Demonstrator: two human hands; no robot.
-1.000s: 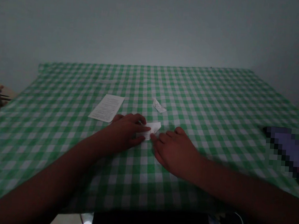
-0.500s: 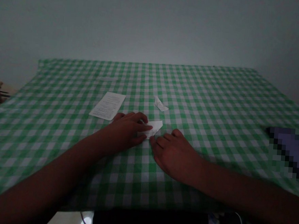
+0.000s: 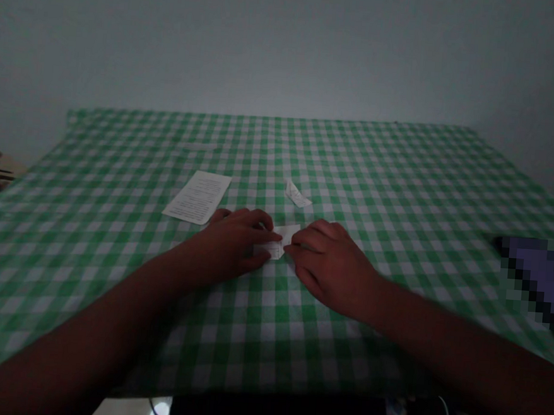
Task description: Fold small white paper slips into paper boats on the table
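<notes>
A small folded piece of printed white paper (image 3: 269, 250) lies flat on the checked cloth, with slanted edges at its right end. Pressing down on its left part is my left hand (image 3: 230, 241), index finger and thumb on the paper, a little apart. My right hand (image 3: 332, 262) has its fingers bent together at the paper's right edge and covers that end. Whether the right fingertips pinch the edge or only press it is hard to see in the dim light.
A green-and-white checked tablecloth (image 3: 382, 189) covers the table. A printed sheet (image 3: 198, 197) lies beyond my left hand, a smaller folded scrap (image 3: 297, 194) farther off, and a pale strip (image 3: 199, 146) near the back. A pixelated dark-edged object (image 3: 538, 276) is at right.
My right hand has moved up and its fingers now lie over the paper's right end, where the slanted edge showed before. My left hand stays in place.
</notes>
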